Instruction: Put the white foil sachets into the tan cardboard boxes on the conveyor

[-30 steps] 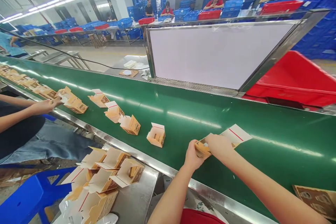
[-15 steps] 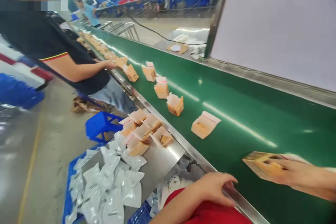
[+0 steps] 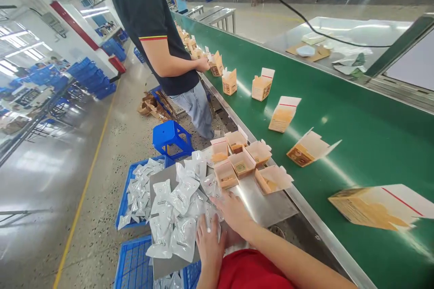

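Observation:
White sealed pouches lie heaped on the steel side table. My left hand rests on the pouches nearest me, its fingers spread. Just beyond it, my right hand reaches across to the pouches beside the boxes, its fingers apart and nothing visibly held. Several open orange-and-white boxes stand in a cluster past my hands. On the green belt is a row of open boxes, the nearest one lying tilted with its white flap out.
A person in a dark shirt stands at the belt, hands at a box. Blue crates sit left of the side table, a blue stool behind them. A black cable hangs above the far side.
My right hand has left the box on the belt and come over to the pouches. My left hand has moved from the belt's edge onto the pouches. The view has turned left.

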Motion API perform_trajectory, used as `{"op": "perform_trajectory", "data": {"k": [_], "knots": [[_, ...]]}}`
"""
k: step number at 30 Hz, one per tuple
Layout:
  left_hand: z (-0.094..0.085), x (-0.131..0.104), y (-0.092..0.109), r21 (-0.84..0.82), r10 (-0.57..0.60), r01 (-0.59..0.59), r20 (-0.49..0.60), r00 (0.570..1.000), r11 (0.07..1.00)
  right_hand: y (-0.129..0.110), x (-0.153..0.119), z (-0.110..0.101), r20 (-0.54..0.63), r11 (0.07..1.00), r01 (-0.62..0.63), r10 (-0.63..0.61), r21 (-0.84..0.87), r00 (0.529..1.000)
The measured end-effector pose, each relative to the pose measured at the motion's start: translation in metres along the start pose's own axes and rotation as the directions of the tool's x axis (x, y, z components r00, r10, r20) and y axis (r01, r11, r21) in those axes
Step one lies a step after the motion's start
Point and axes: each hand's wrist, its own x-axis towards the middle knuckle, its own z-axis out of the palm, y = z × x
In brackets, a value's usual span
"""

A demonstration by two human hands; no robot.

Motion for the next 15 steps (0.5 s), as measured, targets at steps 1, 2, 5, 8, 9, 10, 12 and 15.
{"op": "perform_trajectory", "data": {"k": [1,2,5,8,9,10,12,15], "knots": [[0.007,0.001,-0.002,0.039,0.015,-0.015,0.01,1.0,0.999,-0.007,0.019,0.021,-0.006,0.999,-0.03,0.03,-0.039,1.0],[0.011,0.004,-0.003,0.071,0.024,-0.025,0.018,1.0,0.997,-0.01,0.032,0.038,-0.005,0.997,-0.051,0.051,-0.052,0.999],[0.013,0.014,-0.004,0.135,0.039,-0.046,0.054,0.998,0.99,-0.003,0.038,0.058,0.04,0.999,-0.032,0.032,0.0,0.999],[0.002,0.021,-0.004,0.184,0.052,-0.082,0.162,0.985,0.979,0.013,0.007,0.035,0.077,0.993,0.032,-0.041,0.115,0.996],[-0.002,0.021,-0.003,0.214,0.048,-0.093,0.207,0.977,0.972,0.019,-0.01,0.019,0.08,0.988,0.036,-0.048,0.151,0.996],[-0.007,0.021,0.0,0.253,0.042,-0.109,0.254,0.966,0.961,0.025,-0.031,-0.001,0.079,0.979,0.021,-0.038,0.204,0.996],[-0.013,0.021,0.012,0.305,0.053,-0.176,0.373,0.926,0.936,0.043,-0.082,-0.049,0.067,0.931,-0.045,0.022,0.362,0.997],[-0.015,0.018,0.06,0.079,0.226,-0.345,0.618,0.753,0.935,0.084,-0.179,-0.119,-0.084,0.839,-0.182,0.26,0.513,0.962]]}}
